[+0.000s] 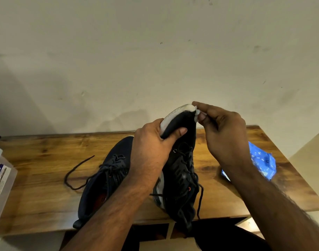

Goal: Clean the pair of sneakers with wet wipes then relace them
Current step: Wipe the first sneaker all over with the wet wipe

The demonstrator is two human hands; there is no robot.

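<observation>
Both forearms reach in from the bottom edge toward a dark navy sneaker (180, 171) held tilted up, toe raised toward the wall and heel down at the near edge of the wooden bench (46, 156). The left hand (153, 142) grips the forefoot, thumb lying across the dark upper and its fingers (161, 124) curled round the white sole (175, 113). The right hand (225, 131) pinches a small white wet wipe (197, 115) between thumb and fingers, pressing it against the toe tip where sole meets upper. This sneaker's laces are threaded but loose, one end dangling past the heel.

To its left, the second sneaker (104, 180) lies flat on the bench, toe pointing away, partly hidden behind the left forearm. Its lace (77, 171) trails out in a loose curve over the wood to the left.

Near the right end of the bench, a blue wipes packet (261, 162) sits partly behind the right wrist. At the far left edge stands a clear plastic container (1, 182) with a printed label. A plain pale wall (155, 51) rises behind the bench.
</observation>
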